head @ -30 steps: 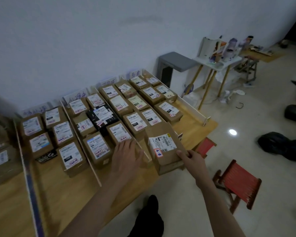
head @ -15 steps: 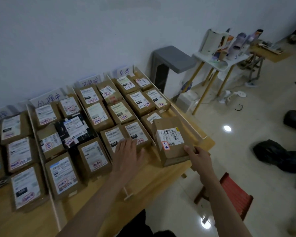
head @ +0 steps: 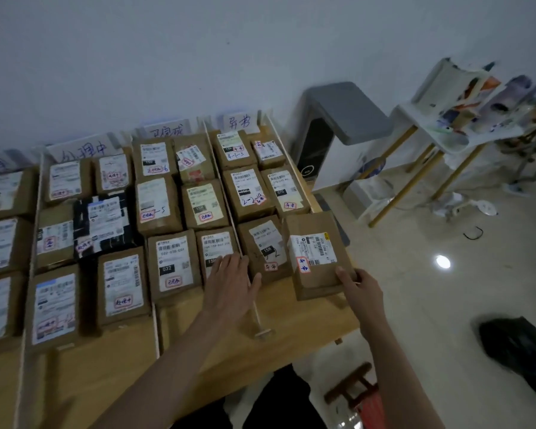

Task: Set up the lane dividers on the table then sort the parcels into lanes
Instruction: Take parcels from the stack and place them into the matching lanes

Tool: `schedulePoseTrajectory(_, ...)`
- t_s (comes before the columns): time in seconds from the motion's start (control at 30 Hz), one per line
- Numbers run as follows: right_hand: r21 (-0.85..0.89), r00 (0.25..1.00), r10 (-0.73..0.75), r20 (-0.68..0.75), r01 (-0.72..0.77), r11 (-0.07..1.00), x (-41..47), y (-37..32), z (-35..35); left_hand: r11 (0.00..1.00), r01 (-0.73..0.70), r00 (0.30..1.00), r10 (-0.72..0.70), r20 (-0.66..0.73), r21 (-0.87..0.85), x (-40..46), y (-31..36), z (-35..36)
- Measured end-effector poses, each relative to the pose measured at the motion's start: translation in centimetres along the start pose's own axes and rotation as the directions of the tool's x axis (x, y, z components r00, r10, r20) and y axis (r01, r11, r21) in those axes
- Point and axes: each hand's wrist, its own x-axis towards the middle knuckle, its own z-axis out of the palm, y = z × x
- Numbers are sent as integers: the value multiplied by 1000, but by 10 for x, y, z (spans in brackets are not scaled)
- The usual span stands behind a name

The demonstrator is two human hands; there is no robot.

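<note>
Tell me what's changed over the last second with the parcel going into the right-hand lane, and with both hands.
The right hand has pushed the parcel away from the table's near edge, deeper into the rightmost lane; it now sits level with the neighbouring parcel. It still grips the parcel's near corner. The left hand stays flat over the white divider. The other parcels kept their places.

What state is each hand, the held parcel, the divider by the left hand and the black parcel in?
left hand: flat, fingers straight, resting on parcels
right hand: gripping held parcel
held parcel: tilted, in rightmost lane
divider: standing upright between lanes
black parcel: lying flat
</note>
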Motion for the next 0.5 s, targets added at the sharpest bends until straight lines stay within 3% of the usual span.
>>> schedulePoseTrajectory(0.27, -101, 989, -107, 101, 117, 988, 98, 19, -6, 991, 127, 992, -127, 15, 41, 30, 58, 32)
schedulePoseTrajectory(0.5, -191, 971, -126, 201, 165, 968, 131, 28, 8, 971, 227, 969, -234, 82, 78, 53, 65, 49)
